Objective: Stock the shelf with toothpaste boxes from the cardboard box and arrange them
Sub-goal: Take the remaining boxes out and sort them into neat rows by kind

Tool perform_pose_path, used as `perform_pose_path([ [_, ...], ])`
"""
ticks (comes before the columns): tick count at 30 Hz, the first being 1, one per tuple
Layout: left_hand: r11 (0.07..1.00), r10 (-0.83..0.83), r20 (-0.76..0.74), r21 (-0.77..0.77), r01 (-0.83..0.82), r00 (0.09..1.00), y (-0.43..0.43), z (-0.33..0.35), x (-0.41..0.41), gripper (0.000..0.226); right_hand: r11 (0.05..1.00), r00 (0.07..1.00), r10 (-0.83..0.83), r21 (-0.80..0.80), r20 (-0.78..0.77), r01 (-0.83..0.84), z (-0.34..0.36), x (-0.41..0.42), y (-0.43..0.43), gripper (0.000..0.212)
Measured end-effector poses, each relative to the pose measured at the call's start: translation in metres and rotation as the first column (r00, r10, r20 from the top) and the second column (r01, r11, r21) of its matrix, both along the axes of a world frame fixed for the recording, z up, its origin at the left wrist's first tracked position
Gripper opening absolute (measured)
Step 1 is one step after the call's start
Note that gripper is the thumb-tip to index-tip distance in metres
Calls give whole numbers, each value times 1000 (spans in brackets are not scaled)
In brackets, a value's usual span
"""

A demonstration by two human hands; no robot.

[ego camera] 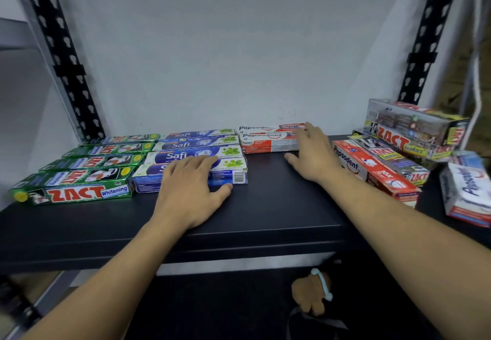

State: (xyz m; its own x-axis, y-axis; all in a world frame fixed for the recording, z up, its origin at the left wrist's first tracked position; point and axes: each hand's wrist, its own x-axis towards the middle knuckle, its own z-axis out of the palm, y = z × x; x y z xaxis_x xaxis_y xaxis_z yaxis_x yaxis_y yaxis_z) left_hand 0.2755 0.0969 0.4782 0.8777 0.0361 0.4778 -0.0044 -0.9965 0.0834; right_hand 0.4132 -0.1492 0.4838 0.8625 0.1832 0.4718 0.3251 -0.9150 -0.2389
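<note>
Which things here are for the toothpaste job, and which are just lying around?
For the job:
- green Zact boxes
- blue Safi boxes, under the left hand
- Pepsodent boxes at the back, touched by the right hand
- loose pile of boxes on the right
- black shelf

Just lying about:
- brown thing with a pale blue ring, below the shelf
- white cord at far right

A pale grey-white wall (225, 47) fills the view. Against it stand two black perforated uprights (63, 55), one at each side. Below the wall runs a dark shelf board (265, 220), dim underneath.
</note>
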Motion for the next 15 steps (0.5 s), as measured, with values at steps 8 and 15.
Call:
perform_pose_path([
  [8,1000,-1,-9,23,1,1000,2,-2,0,73,996,997,78,-32,18,-77,-4,-83,-8,51],
  [15,999,-4,-19,39,5,1000,4,-2,1,74,916,893,-318,-141,318,376,-5,-136,-59,47],
])
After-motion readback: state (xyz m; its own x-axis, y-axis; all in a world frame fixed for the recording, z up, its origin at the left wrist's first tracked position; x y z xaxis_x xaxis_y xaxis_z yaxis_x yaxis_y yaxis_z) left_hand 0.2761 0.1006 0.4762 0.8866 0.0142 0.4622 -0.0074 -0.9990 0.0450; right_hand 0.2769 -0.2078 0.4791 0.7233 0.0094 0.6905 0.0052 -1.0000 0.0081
